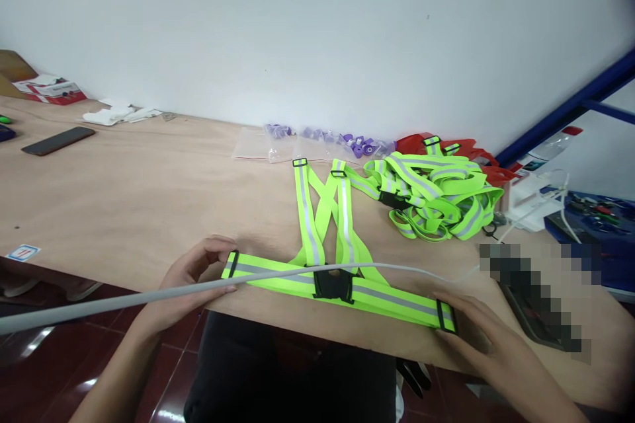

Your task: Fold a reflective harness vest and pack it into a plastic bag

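A neon-green reflective vest (397, 297) made of straps with grey stripes lies at the table's front edge. Its waist strap runs across in front of me, with a black buckle (333, 283) in the middle. Two shoulder straps reach away from me and cross behind. My left hand (191, 277) grips the waist strap's left end, thumb below and fingers above, by a black slider. At the other end, my right hand (483, 330) pinches the strap beside a second slider (446, 316). A white cable (163, 294) passes in front of the view, over the vest.
More green reflective straps (441, 192) are heaped at the back right, on red bags (417, 144). Clear bags with purple pieces (360, 145) lie by the wall. A dark phone-like slab (58, 141) rests at left. At right are a pixelated item (538, 297) and a bottle (550, 149).
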A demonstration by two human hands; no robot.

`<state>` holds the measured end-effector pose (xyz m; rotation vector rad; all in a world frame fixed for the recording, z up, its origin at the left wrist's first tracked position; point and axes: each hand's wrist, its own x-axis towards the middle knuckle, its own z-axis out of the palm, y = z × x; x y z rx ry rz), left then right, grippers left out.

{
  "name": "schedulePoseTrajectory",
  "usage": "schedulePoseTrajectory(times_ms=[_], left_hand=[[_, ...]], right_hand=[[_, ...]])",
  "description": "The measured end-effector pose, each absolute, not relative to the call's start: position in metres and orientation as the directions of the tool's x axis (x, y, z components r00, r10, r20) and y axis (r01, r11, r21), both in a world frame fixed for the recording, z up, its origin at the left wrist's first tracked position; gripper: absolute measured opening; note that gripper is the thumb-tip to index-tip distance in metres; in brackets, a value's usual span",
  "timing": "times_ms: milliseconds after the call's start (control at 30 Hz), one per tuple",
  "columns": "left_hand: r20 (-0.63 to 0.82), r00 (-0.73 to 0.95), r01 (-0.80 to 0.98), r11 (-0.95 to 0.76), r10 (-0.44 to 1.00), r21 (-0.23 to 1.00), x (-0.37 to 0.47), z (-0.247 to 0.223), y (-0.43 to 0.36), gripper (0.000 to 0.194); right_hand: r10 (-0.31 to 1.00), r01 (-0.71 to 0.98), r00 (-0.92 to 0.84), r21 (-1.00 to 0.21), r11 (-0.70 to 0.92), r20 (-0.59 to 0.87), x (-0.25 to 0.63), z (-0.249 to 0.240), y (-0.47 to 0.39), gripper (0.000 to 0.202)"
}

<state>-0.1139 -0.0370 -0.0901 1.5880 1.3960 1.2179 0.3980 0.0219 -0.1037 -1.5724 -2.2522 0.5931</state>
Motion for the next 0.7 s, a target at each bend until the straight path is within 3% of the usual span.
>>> schedulePoseTrajectory(times_ms=[200,367,600,700], left_hand=[[0.139,0.092,0.566,-0.167,0.986,0.808,-0.122,-0.077,-0.034,0.026],[-0.035,0.173,0.72,-0.102,0.984,0.686,-0.131,-0.075,-0.032,0.022],[-0.168,0.253,0.81,-0.114,0.953,0.576,-0.131,-0.066,-0.029,0.025],[-0.095,0.253,0.805,-0.155,0.963,0.573,-0.129,-0.062,-0.024,0.029]], right_hand=[[0.945,0.793,-0.326,-0.542,0.28,0.011,0.399,-0.1,0.021,0.048],[0.951,0.787,-0.308,-0.56,0.258,0.006,0.4,-0.099,0.022,0.046],[0.958,0.764,-0.287,-0.601,0.234,0.007,0.399,-0.101,0.022,0.044],[0.952,0.763,-0.306,-0.599,0.244,-0.001,0.392,-0.096,0.024,0.044]])
